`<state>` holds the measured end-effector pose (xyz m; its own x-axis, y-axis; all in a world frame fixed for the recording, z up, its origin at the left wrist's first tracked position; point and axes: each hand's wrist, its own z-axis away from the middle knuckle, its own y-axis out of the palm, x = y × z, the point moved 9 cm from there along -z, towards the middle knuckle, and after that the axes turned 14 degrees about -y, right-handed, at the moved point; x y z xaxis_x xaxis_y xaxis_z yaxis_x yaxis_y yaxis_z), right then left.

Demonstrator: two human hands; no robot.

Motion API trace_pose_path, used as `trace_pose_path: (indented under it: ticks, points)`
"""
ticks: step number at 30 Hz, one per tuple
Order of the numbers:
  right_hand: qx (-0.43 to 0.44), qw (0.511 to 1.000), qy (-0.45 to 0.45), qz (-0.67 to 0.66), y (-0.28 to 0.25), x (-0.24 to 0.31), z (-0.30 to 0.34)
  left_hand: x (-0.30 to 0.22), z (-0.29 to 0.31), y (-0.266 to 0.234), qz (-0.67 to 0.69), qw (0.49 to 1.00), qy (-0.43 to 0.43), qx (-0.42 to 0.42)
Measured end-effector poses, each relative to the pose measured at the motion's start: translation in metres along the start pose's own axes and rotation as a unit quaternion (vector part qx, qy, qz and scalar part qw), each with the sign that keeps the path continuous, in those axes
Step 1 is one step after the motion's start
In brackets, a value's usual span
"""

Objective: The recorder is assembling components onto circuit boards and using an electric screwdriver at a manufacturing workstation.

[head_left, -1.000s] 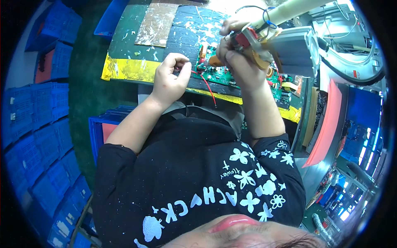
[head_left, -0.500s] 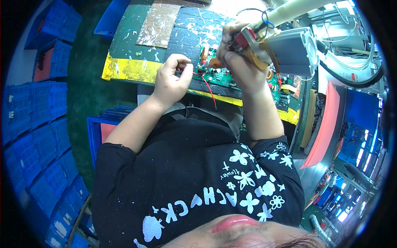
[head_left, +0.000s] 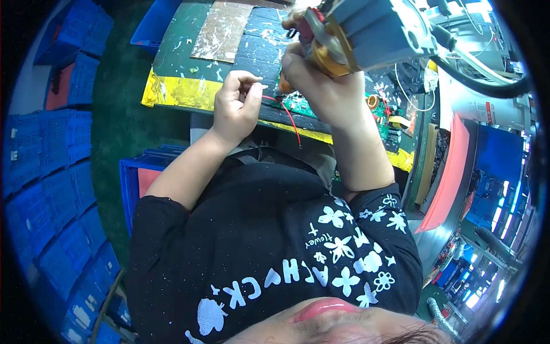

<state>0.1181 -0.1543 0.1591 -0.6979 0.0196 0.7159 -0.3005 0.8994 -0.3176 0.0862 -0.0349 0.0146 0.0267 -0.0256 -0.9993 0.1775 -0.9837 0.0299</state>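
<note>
My right hand point(head_left: 323, 86) grips a bulky glue gun point(head_left: 378, 34) with a grey body, a yellow-brown collar and a red part near my fingers. Its orange-brown tip point(head_left: 285, 85) points down at a green circuit board point(head_left: 299, 105) at the table's near edge. My hand and the gun cover much of the board. Just left of the board is my left hand point(head_left: 238, 106), fingers curled and thumb close to the forefinger; whatever they pinch is hidden. From beside that thumb a thin red wire point(head_left: 291, 118) runs rightward, then droops over the table edge.
Yellow tape point(head_left: 186, 93) lines the green table's front edge. A brown board point(head_left: 220, 34) and a dark, white-spotted mat point(head_left: 260, 40) lie on top. Stacked blue crates point(head_left: 51, 143) stand left. At right are a thick black cable point(head_left: 487, 89) and pink sheets point(head_left: 447, 178).
My right hand and the glue gun have shifted left and upward, baring more of the board's right part. My left hand has moved only slightly.
</note>
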Motion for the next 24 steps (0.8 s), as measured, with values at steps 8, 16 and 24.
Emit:
trace_pose_path:
  ticks: [8,16,24]
  points:
    - [0.009,1.000,-0.025,0.010,0.000,0.000,0.009,-0.004,-0.003,0.004,0.015,1.000,-0.017,0.022]
    - [0.009,1.000,-0.016,-0.003,0.001,-0.006,0.012,-0.003,-0.002,0.004,0.030,0.999,-0.011,0.033]
    - [-0.008,0.999,0.007,-0.030,-0.001,-0.007,0.012,-0.001,-0.002,0.004,0.026,0.999,-0.016,0.031]
